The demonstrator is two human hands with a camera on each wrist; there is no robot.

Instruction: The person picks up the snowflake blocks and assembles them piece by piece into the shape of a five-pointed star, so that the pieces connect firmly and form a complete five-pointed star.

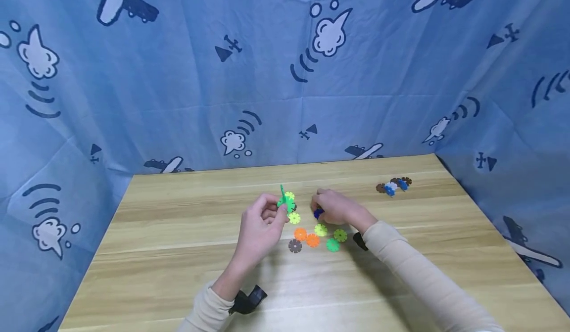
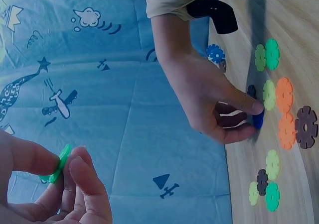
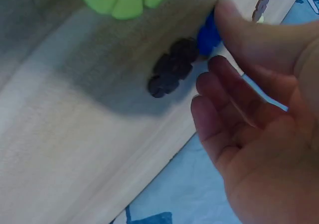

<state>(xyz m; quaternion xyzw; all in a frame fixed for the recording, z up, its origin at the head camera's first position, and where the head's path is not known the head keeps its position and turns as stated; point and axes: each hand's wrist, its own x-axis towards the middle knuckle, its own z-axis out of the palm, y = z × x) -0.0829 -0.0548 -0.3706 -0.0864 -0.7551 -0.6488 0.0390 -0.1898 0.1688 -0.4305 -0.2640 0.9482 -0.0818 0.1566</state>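
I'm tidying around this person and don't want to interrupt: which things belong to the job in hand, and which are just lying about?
In the job:
Green piece, held by the left hand
Dark blue piece, pinched by the right hand
Loose discs nearby, probably

Apparently just lying about:
Brown, blue and white discs, farther off to the right
Patterned curtain, backdrop only

discs (image 1: 313, 240): smooth plastic | tabletop (image 1: 178, 243): wood-grained, slight sheen | backdrop (image 1: 267, 84): creased cloth

A cloth (image 1: 187, 89) (blue, patterned) backs the table (image 1: 165, 238).
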